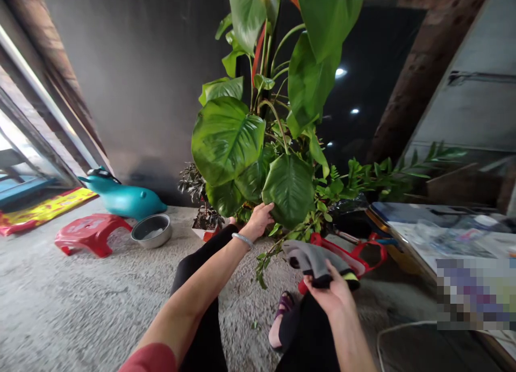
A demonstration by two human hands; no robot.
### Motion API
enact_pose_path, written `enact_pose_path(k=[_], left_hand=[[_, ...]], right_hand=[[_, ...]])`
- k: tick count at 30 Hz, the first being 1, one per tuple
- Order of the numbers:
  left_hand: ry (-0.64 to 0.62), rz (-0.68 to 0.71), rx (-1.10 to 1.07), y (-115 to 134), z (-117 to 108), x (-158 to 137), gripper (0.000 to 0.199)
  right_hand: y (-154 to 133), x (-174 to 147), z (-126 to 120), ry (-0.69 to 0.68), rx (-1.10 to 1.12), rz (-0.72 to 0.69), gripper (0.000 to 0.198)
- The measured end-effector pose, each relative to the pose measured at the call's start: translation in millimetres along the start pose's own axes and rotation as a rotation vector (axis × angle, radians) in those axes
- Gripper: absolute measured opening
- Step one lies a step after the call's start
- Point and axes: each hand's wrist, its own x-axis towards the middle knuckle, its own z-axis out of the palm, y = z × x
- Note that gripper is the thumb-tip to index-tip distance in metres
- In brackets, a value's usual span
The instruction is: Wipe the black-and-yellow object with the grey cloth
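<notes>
A tall plant with big glossy green leaves (228,138) stands before me. My left hand (260,221), with a pale bangle on the wrist, reaches to its lower part. Its fingers are closed at the left edge of a low, hanging leaf (289,189); part of the grip is hidden behind that leaf. To the right and lower, my right hand (331,292) holds a folded grey cloth (316,256) with dark edging, thumb on top and fingers underneath. A bit of yellow-green shows at the cloth's right end.
At left are a red plastic stool (94,232), a metal bowl (151,231) and a teal inflatable animal toy (124,197). A small potted plant (205,221) sits by the wall. Behind the cloth lies a red plastic frame (363,256). A cluttered table (419,237) borders the right.
</notes>
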Motion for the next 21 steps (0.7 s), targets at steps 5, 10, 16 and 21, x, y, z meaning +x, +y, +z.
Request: enact_pose_path(k=[5, 10, 16, 21], left_hand=[[-0.008, -0.002, -0.031, -10, 12, 0, 0.015], [-0.015, -0.005, -0.057, -10, 25, -3, 0.013], [-0.013, -0.020, -0.184, 3, 16, -7, 0.012], [0.018, -0.045, -0.101, 4, 8, -7, 0.004]], right_hand=[[-72, -39, 85, -0.342, 0.214, -0.301, 0.015], [-53, -34, 182, -0.508, 0.101, -0.235, 0.009], [17, -15, 76, -0.126, -0.037, -0.079, 0.018], [-29, -27, 39, 0.239, -0.013, -0.613, 0.045]])
